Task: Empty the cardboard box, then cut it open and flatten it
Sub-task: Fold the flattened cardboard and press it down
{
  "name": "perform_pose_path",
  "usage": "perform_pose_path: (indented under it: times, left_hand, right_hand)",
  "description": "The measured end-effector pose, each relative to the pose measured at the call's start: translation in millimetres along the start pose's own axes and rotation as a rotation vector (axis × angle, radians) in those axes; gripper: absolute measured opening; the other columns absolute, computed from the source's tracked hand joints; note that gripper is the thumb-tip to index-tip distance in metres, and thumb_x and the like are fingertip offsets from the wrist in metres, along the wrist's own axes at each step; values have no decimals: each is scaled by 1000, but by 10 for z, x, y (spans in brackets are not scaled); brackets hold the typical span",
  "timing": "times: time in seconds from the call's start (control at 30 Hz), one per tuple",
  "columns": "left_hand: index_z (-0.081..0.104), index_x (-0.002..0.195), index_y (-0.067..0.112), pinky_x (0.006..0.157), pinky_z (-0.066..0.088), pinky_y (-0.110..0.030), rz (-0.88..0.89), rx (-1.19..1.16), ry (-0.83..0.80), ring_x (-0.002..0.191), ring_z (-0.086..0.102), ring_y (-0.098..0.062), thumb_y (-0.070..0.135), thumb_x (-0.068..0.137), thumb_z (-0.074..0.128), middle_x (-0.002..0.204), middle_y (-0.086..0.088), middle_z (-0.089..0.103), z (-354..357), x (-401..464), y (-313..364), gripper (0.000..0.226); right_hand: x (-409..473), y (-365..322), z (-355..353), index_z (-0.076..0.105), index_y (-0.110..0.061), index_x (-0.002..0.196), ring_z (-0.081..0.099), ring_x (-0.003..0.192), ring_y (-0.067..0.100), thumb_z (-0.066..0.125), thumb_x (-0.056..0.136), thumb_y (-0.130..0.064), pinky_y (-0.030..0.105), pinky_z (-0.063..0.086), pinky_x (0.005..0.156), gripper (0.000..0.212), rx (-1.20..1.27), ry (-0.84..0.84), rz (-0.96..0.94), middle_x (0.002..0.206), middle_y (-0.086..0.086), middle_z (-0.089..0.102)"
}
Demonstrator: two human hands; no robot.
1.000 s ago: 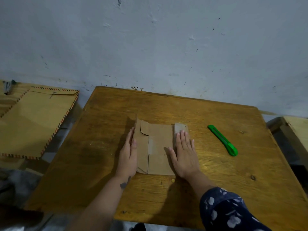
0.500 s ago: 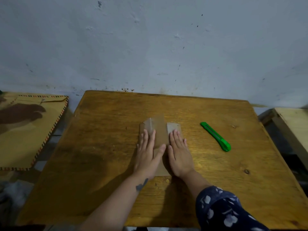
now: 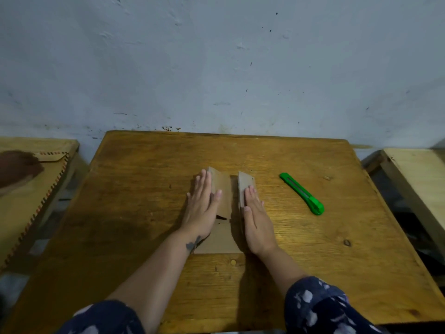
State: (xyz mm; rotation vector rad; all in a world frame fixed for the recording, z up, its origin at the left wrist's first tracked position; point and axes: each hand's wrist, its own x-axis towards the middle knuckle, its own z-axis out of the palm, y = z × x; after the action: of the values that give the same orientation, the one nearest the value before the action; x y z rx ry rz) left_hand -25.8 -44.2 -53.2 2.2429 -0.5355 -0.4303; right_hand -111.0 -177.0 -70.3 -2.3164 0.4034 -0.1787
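Note:
The cut-open brown cardboard box [image 3: 222, 238] lies mostly flat in the middle of the wooden table [image 3: 134, 213]. Its left and right flaps still stick up a little at the far end. My left hand [image 3: 201, 208] lies palm down on the left flap, fingers stretched out. My right hand [image 3: 256, 221] presses palm down along the right flap, fingers together. Neither hand grips anything. A green utility knife [image 3: 302, 194] rests on the table to the right of my right hand, apart from it.
A large brown envelope with a striped border [image 3: 29, 201] lies on a low surface to the left. A pale wooden bench [image 3: 419, 179] stands to the right. The blue-grey wall [image 3: 216, 68] runs along the table's far edge.
My hands have moved apart from the centre of the cardboard out to its left and right flaps. The view has shifted slightly. The knife has stayed put.

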Motion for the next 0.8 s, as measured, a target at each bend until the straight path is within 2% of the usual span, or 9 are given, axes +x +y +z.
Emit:
perform_pose_path:
  times: [0.13,0.2,0.4,0.67,0.8]
  left_hand:
    - [-17,148,26,117,-14,-47,-18,252,5,140,-28,-7,46,100,10,151,10,-30,162,38,3,58]
    - [-16,148,23,116,-14,-49,-16,355,15,140,-28,-8,44,101,9,149,10,-31,223,52,9,58]
    - [-16,146,20,117,-12,-48,-10,535,40,143,-24,-10,40,101,6,156,6,-24,323,46,10,54]
    - [-16,148,16,119,-8,-42,-5,640,40,144,-23,-13,32,100,7,157,1,-24,361,71,16,56]
    - [-15,150,14,119,-6,-44,-6,660,36,143,-25,-15,35,85,-16,157,-1,-24,402,82,-15,68]
  right_hand:
    - [-5,5,-81,29,-13,146,18,143,5,21,95,-35,31,14,120,56,193,60,47,155,-1,25]
    - [22,19,-102,30,-14,146,18,143,5,22,95,-36,32,15,120,55,190,70,43,155,-1,26]
    - [187,25,-80,6,-14,151,-9,144,7,10,95,-40,32,-6,119,61,-107,-45,-24,159,-1,-1]
    - [277,8,69,6,-9,150,-12,144,11,-4,87,-38,34,-4,120,70,-370,-92,-93,159,5,-3]
    - [286,-17,50,5,-8,150,-13,145,16,-7,86,-39,32,-7,118,72,-470,-143,-111,158,6,-7]
